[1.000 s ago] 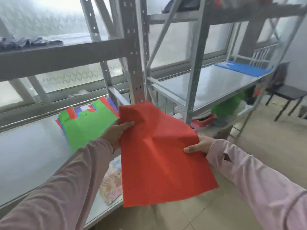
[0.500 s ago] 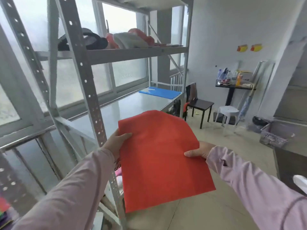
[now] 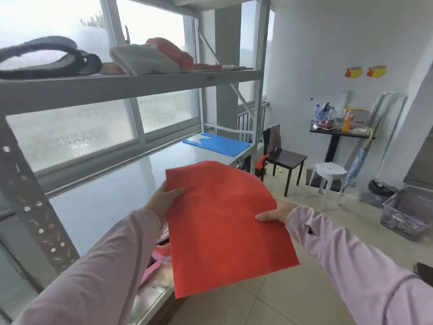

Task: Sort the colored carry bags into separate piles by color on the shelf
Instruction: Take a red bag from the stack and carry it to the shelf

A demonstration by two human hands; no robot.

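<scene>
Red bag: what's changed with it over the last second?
The red bag was carried right, away from the mixed pile, toward the shelf where the blue bag lies. Its crease flattened. The left hand and right hand still grip its side edges; nothing was let go.

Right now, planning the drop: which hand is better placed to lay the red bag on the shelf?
Probably left: left hand grips the red bag at its shelf-side edge; right hand holds the aisle side.

Both arms were stretched forward (sleeves down to the wrists); the red bag (image 3: 225, 221) was pinched at opposite edges by the left hand (image 3: 164, 200) and the right hand (image 3: 274, 213).
</scene>
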